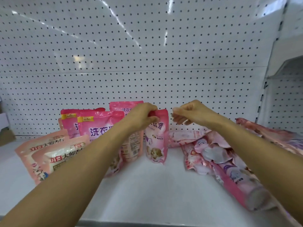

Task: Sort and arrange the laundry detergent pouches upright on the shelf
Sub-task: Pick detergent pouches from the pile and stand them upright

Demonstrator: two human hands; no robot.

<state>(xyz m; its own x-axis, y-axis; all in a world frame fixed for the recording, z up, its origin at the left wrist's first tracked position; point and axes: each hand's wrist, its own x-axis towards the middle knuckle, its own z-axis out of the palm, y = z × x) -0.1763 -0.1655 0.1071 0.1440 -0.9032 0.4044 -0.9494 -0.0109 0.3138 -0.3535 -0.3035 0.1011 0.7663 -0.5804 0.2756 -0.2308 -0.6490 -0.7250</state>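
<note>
A pink detergent pouch (157, 141) stands upright in the middle of the white shelf (147, 185), and my left hand (144, 116) pinches its top edge. My right hand (188, 114) hovers just right of that pouch's top, fingers loosely curled and holding nothing. To the left, several pink pouches (100, 126) stand upright in rows, with two peach-coloured pouches (54, 153) leaning in front of them. On the right lies a loose heap of pink pouches (218, 154), flat and overlapping.
A white pegboard wall (147, 63) backs the shelf. A shelf upright (268, 82) bounds the bay on the right, with another bay beyond it. A brown box corner (6, 136) shows at the far left.
</note>
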